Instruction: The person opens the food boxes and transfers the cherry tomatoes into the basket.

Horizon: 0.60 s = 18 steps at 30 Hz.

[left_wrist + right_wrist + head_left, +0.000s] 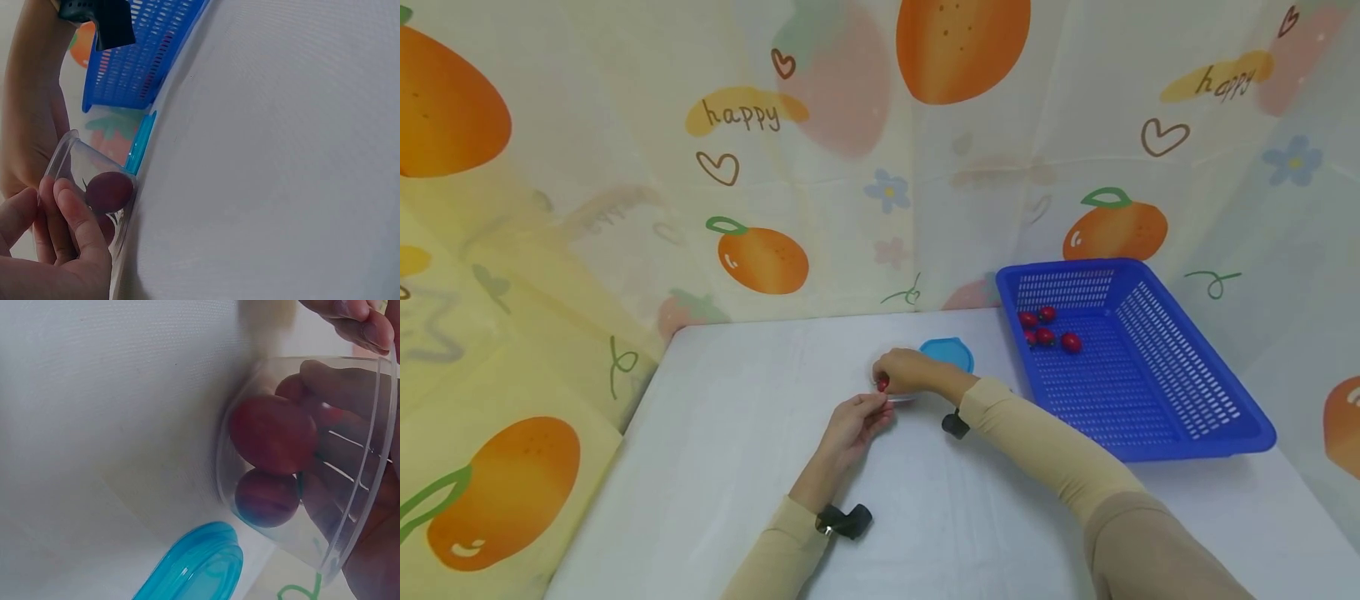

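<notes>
My left hand (852, 429) pinches the rim of a clear plastic tub (294, 544), thumb on one side and fingers on the other. Several red cherry tomatoes (273, 434) lie inside the tub, a green stem showing by one. From above, my right hand (912, 371) reaches into the tub, its fingers (337, 381) among the tomatoes. A tomato (883, 384) shows right at its fingertips in the head view; I cannot tell whether they grip it. Behind the right wrist, a blue lid (951, 350) lies on the table.
A blue plastic basket (1206, 350) stands on the right of the white table (730, 450), with several cherry tomatoes (1071, 342) in its far left corner. A fruit-printed cloth (835, 200) hangs behind the table and on its left. Each wrist wears a black camera strap.
</notes>
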Tool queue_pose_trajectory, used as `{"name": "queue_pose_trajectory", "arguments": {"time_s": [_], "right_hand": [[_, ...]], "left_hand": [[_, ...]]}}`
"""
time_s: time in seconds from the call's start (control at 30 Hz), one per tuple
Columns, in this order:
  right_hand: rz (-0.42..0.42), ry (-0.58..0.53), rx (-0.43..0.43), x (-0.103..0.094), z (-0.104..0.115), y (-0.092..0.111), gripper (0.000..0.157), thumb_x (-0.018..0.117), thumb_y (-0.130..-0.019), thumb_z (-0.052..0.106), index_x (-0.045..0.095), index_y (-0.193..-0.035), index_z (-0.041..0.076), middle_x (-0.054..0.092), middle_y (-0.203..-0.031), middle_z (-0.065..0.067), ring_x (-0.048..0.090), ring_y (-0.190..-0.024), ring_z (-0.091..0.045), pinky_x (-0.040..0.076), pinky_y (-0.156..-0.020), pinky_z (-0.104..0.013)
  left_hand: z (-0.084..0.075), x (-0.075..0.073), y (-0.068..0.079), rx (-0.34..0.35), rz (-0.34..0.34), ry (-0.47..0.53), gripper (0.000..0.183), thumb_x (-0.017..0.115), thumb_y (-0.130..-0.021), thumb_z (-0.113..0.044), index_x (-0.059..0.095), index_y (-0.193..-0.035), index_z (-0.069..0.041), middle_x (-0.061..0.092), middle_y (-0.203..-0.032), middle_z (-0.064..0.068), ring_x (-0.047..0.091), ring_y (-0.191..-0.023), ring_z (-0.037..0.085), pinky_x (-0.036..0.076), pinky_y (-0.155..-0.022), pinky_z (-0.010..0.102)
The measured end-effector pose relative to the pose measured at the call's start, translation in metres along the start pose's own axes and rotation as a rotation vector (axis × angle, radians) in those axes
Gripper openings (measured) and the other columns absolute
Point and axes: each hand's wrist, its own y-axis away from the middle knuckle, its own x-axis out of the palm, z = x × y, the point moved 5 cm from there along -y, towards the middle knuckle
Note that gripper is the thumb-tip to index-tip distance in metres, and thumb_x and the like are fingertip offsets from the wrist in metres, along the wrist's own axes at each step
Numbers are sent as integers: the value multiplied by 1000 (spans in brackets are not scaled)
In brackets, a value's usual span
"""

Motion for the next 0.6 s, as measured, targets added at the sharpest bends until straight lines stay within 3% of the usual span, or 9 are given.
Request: {"name": "queue_pose_trajectory", "arguments": {"time_s": [0.17,0.43,0.6], "right_hand": [[-32,-34,-23,-3,0,1,20,69,-91,17,70,-109,10,69,-99,-3,59,-91,-16,52,-93,-31],[-85,-141,27,-14,-5,8,31,72,-88,16,67,-118,9,69,-111,-6,61,-102,-18,52,-96,-33],[-153,-138,-8,-25,-11,16,33,71,-88,15,67,-119,7,69,-112,-7,61,-101,-19,53,-93,-33]], "left_hand": [[0,0,0,4,9,1,7,58,-96,-8,60,-100,-2,70,-84,2,68,-80,10,58,-74,20],[0,1,0,0,8,-10,11,59,-96,-10,59,-102,-1,70,-85,3,68,-81,11,58,-75,19],[0,0,0,-11,-5,-38,18,61,-96,-14,59,-108,0,70,-89,3,68,-86,13,58,-78,20]]}}
